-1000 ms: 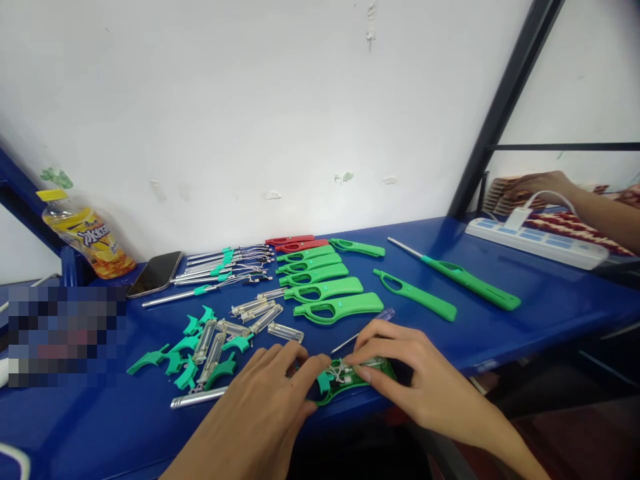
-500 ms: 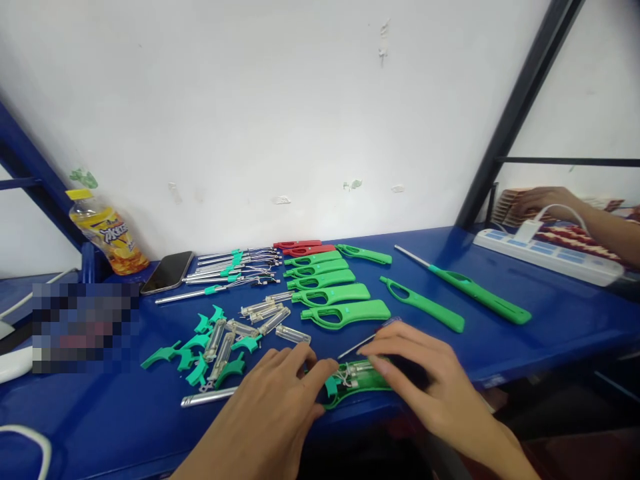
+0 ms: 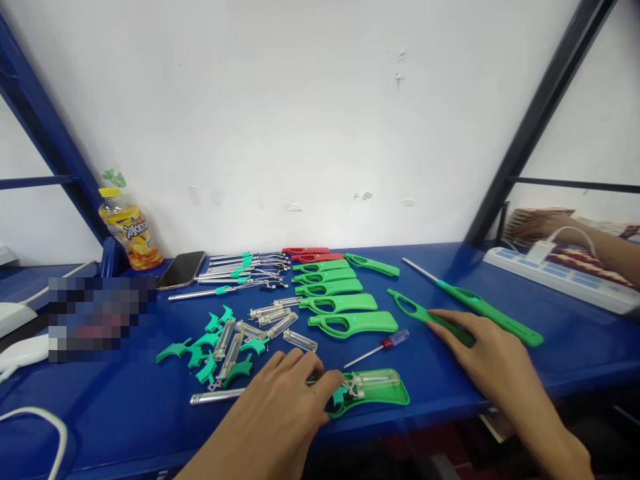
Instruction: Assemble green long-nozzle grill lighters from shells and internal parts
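Near the front edge, my left hand (image 3: 295, 393) closes its fingers on the trigger end of an opened green lighter (image 3: 385, 395), whose metal tube (image 3: 215, 396) sticks out to the left. Inside its shell lie a clear fuel tank (image 3: 373, 379), thin wires and a teal trigger (image 3: 339, 396). To the right, my right hand (image 3: 485, 347) has its thumb and fingers around a loose green shell half (image 3: 413, 308) lying on the table. A screwdriver (image 3: 393, 339) with a purple and red handle rests between the hands, behind the opened lighter.
Green shell halves (image 3: 355, 323) stand in a row, with red ones (image 3: 315, 258) behind. Teal triggers (image 3: 205, 370), clear tanks (image 3: 300, 341) and metal tubes (image 3: 195, 295) lie left. An assembled lighter (image 3: 480, 303), power strip (image 3: 560, 277), phone (image 3: 183, 269) and bottle (image 3: 133, 230) surround them. Another person's hand (image 3: 543, 227) shows at right.
My right hand has left the opened lighter and moved right onto the loose green shell half. The tank and screwdriver are now uncovered. My left hand stays at the trigger end.
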Tool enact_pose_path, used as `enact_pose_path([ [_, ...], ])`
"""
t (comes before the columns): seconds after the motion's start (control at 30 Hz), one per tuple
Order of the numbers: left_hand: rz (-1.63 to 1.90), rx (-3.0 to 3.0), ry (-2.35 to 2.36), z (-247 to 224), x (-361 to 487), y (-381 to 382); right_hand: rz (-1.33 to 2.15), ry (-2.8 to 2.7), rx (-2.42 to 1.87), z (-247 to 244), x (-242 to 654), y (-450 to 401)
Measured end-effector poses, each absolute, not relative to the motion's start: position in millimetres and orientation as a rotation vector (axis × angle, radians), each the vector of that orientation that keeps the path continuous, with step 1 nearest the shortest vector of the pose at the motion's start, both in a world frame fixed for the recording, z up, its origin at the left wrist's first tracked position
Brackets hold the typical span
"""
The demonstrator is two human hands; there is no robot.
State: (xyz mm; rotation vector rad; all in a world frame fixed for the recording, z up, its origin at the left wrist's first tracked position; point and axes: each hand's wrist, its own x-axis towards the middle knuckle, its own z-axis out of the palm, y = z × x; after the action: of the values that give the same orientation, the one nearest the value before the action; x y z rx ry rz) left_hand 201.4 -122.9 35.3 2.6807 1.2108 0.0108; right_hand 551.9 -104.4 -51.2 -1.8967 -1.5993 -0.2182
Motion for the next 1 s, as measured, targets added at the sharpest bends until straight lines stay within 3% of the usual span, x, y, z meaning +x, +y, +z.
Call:
enact_pose_path([
  [0.27,0.332,2.85,1.199,38.4,182.9,-123.1,-0.339,-1.509,-1.76,-32.7,545.6,-120.2],
  [0.53,0.725,3.022,1.212,38.9,162.8,-120.0,0.05,-1.963,-1.167,-4.6,484.3,-148.5],
  [0.7,0.634,2.944,1.183,32.7,163.8,-114.6,0.155,-2.115,-1.077,-10.9,457.9,-144.4],
  [1.0,0.165,2.736,1.218,31.3,167.6,-111.3,0.307,-2.161,-1.148,-20.2,451.9,-141.1],
])
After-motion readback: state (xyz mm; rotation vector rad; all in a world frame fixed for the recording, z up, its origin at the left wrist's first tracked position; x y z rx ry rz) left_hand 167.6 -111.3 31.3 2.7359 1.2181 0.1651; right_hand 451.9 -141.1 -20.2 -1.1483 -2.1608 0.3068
